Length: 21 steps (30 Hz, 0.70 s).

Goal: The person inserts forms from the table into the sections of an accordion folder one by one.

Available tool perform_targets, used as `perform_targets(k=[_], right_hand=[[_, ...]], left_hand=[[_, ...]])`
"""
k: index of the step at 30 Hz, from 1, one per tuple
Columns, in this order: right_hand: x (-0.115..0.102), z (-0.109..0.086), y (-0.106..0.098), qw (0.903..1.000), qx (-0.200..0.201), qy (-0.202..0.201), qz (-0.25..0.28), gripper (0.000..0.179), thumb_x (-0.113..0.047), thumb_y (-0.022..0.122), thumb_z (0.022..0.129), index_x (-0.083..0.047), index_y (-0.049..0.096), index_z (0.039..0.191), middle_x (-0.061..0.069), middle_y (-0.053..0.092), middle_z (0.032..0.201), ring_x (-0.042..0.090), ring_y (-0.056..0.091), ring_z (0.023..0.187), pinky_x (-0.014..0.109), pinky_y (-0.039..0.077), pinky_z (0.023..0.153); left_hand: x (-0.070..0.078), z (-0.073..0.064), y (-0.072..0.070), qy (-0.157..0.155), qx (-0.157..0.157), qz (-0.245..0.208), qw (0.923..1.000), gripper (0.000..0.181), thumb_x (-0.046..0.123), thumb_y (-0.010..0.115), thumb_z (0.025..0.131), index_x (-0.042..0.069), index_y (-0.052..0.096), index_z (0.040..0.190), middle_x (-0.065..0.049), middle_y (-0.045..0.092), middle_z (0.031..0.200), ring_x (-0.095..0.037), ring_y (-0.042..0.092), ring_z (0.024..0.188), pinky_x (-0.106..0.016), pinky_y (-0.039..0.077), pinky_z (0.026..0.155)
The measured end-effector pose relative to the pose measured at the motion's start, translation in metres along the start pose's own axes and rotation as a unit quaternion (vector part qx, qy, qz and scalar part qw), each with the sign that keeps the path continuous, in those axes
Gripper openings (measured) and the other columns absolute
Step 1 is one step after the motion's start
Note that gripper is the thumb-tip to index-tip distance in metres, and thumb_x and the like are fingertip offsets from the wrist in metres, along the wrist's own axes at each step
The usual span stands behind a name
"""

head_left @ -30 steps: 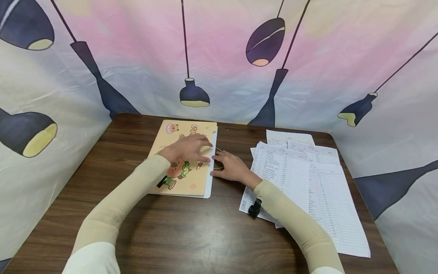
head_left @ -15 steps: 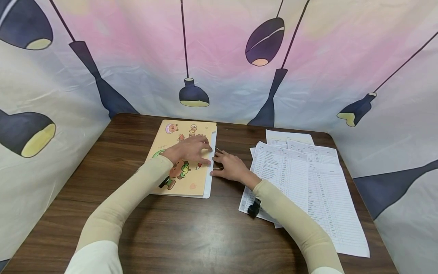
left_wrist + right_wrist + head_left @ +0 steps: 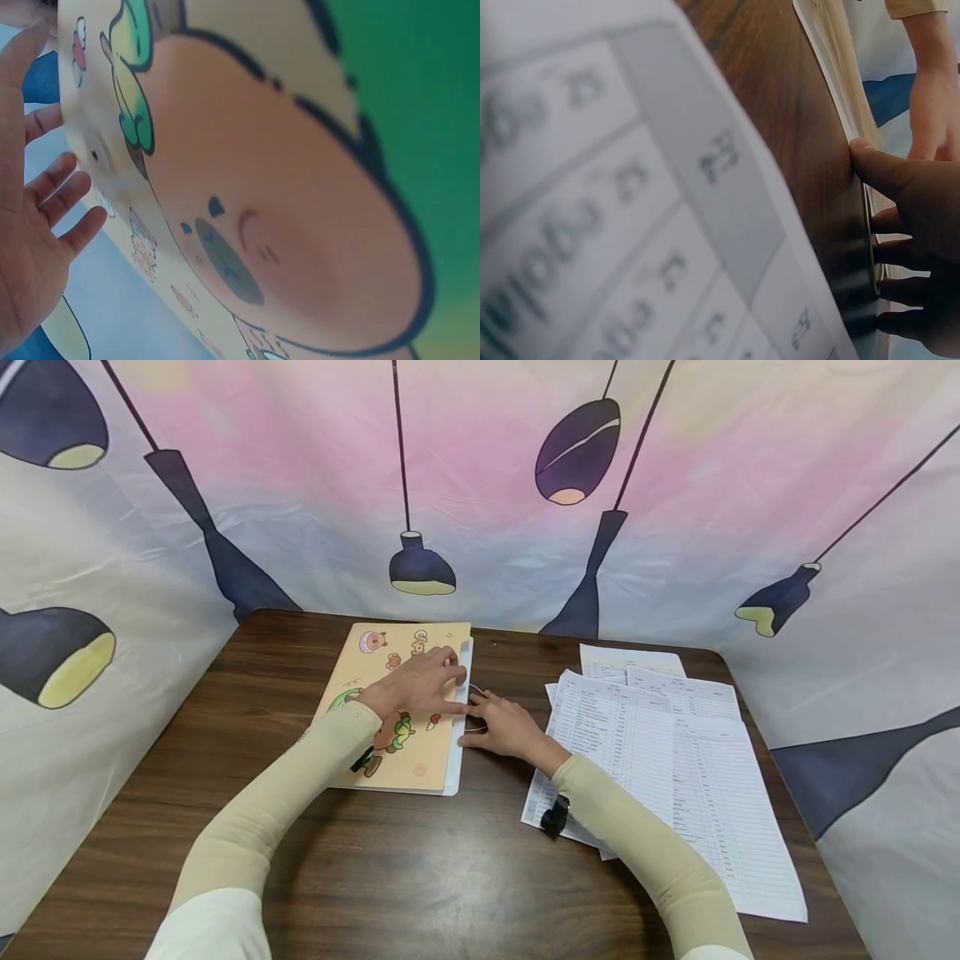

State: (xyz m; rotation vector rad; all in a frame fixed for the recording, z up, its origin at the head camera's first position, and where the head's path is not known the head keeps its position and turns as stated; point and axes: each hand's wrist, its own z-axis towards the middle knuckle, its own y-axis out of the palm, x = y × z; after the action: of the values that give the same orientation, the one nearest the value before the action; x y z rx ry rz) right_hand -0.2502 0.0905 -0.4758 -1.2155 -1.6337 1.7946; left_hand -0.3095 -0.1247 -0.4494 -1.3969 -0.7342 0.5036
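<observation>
A yellow folder (image 3: pixel 420 768) with cartoon animals on its cover lies flat and closed at the far middle of the table. Its white inner edge (image 3: pixel 453 760) shows along the right side, where a thin elastic loop (image 3: pixel 477 728) sticks out. My left hand (image 3: pixel 416 683) rests on the cover, thumb reaching past the right edge towards my other hand. Beside that edge, my right hand (image 3: pixel 508 727) rests with fingers spread and its tips touching the folder's side by the loop. In the right wrist view the thumb (image 3: pixel 877 161) touches the folder's edge. Whether any finger pinches the loop is unclear.
Several overlapping printed sheets (image 3: pixel 720 802) lie on the right of the wooden table (image 3: pixel 390 877), partly under the right forearm. A patterned curtain (image 3: pixel 322 527) hangs behind the table and along its sides.
My left thumb has stretched right, across the folder's edge to the right fingertips, and the left index finger looks more bent. The right hand and the folder stay nearly in place.
</observation>
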Motion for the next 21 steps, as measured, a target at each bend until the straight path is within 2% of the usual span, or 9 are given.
perform_targets(k=[5, 12, 17, 21], right_hand=[[-0.001, 0.000, -0.001, 1.0000, -0.001, 0.002, 0.004, 0.071, -0.056, 0.071, 0.090, -0.015, 0.058, 0.146, 0.012, 0.046, 0.156, 0.037, 0.038, 0.147, 0.059, 0.043, 0.107], [-0.002, 0.000, 0.000, 1.0000, 0.003, -0.005, -0.001, 0.070, -0.055, 0.071, 0.090, -0.014, 0.059, 0.146, 0.013, 0.047, 0.155, 0.038, 0.039, 0.146, 0.058, 0.044, 0.106], [-0.001, 0.000, 0.000, 1.0000, 0.002, -0.006, -0.004, 0.071, -0.055, 0.071, 0.090, -0.013, 0.058, 0.146, 0.014, 0.047, 0.155, 0.038, 0.040, 0.146, 0.057, 0.045, 0.105], [-0.001, 0.001, 0.000, 1.0000, 0.001, -0.008, -0.002, 0.070, -0.055, 0.072, 0.090, -0.013, 0.059, 0.145, 0.015, 0.048, 0.154, 0.038, 0.040, 0.145, 0.057, 0.045, 0.105]], left_hand=[[0.001, 0.002, 0.000, -0.005, 0.033, -0.005, 0.9994, 0.056, 0.068, 0.065, 0.088, 0.015, 0.063, 0.104, -0.012, 0.051, 0.125, -0.026, 0.051, 0.098, -0.040, 0.045, 0.082], [0.002, -0.001, -0.007, -0.017, 0.059, -0.021, 0.9979, 0.038, 0.050, 0.071, 0.089, 0.014, 0.061, 0.100, -0.013, 0.051, 0.122, -0.027, 0.050, 0.098, -0.042, 0.044, 0.084], [0.002, -0.002, -0.016, -0.022, 0.064, -0.042, 0.9969, 0.030, 0.040, 0.072, 0.088, 0.015, 0.063, 0.103, -0.012, 0.051, 0.118, -0.027, 0.049, 0.098, -0.042, 0.043, 0.084], [0.001, -0.002, -0.023, -0.021, 0.058, -0.042, 0.9973, 0.030, 0.036, 0.072, 0.087, 0.015, 0.070, 0.109, -0.010, 0.052, 0.111, -0.026, 0.048, 0.093, -0.041, 0.041, 0.083]])
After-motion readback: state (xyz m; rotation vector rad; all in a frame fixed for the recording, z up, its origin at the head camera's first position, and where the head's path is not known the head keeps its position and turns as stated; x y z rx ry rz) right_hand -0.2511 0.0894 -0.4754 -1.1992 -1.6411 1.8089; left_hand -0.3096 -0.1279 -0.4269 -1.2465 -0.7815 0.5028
